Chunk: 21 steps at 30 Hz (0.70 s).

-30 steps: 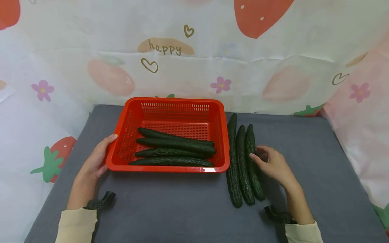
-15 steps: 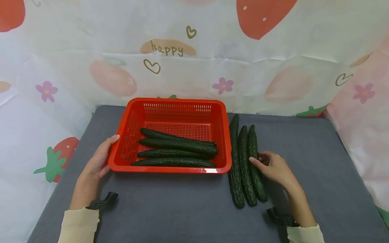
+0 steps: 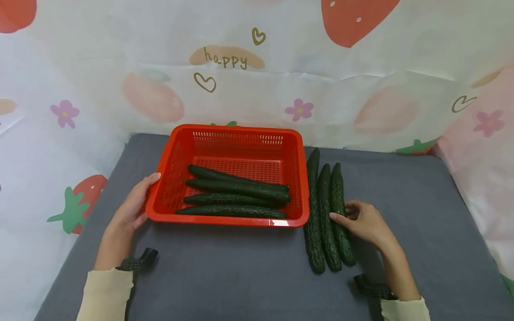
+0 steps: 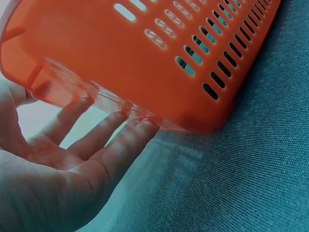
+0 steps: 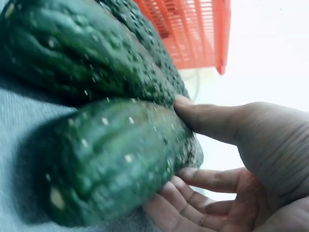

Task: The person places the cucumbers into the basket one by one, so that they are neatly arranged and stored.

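Containing four cucumbers (image 3: 238, 188), the red basket (image 3: 225, 220) stands on the worktop (image 3: 237, 276) beside three loose cucumbers (image 3: 325, 205) in head view. Left wrist view shows the left grip (image 4: 63, 176) clasping the basket; right wrist view, the right grip (image 5: 270, 154) pinching the rightmost cucumber (image 5: 111, 159).

Basket (image 3: 229, 220): red, patterned in slotted rows
Cucumbers (image 3: 314, 223): dark green, pale-flecked
Tablecloth (image 3: 225, 272): plain grey
Backdrop (image 3: 257, 100): white, printed with red strawberries (image 3: 357, 20), pink flowers (image 3: 299, 110), brown heart outlines (image 3: 205, 82)
Sleeves (image 3: 106, 294): cream
Wrist mounts (image 3: 138, 262): black
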{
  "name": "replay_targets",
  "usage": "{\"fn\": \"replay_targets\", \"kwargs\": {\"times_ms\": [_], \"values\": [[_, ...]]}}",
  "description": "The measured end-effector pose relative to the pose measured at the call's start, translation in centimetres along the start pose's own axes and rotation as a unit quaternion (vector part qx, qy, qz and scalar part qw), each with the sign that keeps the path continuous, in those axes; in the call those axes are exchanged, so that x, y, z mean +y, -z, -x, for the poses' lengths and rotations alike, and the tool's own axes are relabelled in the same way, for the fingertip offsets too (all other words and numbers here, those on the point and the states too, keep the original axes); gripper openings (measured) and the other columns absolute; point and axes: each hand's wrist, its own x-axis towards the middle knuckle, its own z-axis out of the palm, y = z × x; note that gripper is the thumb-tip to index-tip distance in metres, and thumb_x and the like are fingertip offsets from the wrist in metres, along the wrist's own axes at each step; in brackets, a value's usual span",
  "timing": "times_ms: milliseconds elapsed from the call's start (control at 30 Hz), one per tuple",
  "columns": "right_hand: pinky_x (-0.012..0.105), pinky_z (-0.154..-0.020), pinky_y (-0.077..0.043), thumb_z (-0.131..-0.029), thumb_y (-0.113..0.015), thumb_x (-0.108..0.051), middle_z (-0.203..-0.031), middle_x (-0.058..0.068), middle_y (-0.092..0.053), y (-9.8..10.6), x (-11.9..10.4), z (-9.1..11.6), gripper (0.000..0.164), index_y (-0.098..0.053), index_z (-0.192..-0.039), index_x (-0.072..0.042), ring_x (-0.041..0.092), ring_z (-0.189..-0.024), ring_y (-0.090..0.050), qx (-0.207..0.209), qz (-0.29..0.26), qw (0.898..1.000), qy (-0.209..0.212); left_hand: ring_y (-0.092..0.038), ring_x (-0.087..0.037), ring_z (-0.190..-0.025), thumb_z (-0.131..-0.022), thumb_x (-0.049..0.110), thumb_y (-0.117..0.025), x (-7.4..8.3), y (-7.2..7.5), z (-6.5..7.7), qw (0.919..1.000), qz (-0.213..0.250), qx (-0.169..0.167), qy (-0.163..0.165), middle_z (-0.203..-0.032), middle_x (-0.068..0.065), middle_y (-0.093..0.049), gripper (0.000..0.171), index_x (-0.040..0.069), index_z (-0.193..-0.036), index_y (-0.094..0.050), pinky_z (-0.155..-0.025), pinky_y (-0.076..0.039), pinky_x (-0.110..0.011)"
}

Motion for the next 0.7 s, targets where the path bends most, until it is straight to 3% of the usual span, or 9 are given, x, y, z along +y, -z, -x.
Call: {"fn": "replay_targets", "kwargs": {"times_ms": [267,700], "values": [[0.050,-0.091,-0.062,-0.101,-0.071,-0.048,-0.146,0.037,-0.056,0.42,0.20,-0.09,0.083,-0.043,-0.152,0.011,0.048,-0.127,-0.063,-0.022,-0.058,0.998,-0.022,-0.076,-0.008,-0.095,-0.115,0.032,-0.042,0.08,-0.06,-0.21,1.0000,0.002,-0.004,-0.003,-0.110,0.006,-0.076,0.026,0.022,-0.128,-0.061,-0.084,-0.064,-0.025],[0.058,-0.100,-0.058,-0.103,-0.067,-0.040,-0.146,0.039,-0.055,0.37,-0.15,0.23,0.077,-0.042,-0.152,0.014,0.052,-0.133,-0.058,-0.013,-0.046,0.998,-0.033,-0.075,-0.006,-0.092,-0.113,0.036,-0.045,-0.23,-0.49,-0.24,0.9993,-0.021,0.032,0.002,-0.106,0.009,-0.075,0.022,0.022,-0.122,-0.060,-0.082,-0.064,-0.022]]}}
